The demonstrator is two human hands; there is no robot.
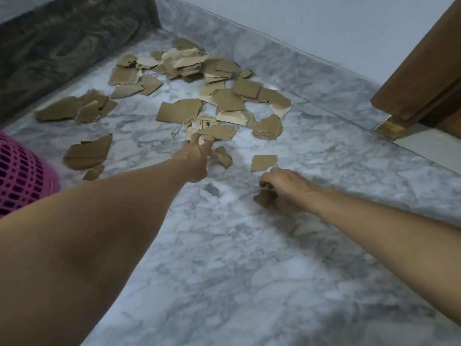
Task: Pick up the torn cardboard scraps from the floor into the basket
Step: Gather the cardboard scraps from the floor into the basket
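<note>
While cut off at the left edge, basket (pixel 18 176) shows only pink lattice | scraps (pixel 199 78) strewn across marble floor (pixel 224 270), upper centre | left hand (pixel 195 159) reaching mid-frame, fingertips on a scrap (pixel 217 132), grip unclear | right hand (pixel 287 183) curled, pinching a half-hidden scrap (pixel 264 198), right of centre

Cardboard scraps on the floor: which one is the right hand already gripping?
The small dark scrap under the right hand, whose curled fingers pinch it; it lies nearest the camera, apart from the main scatter.
</note>
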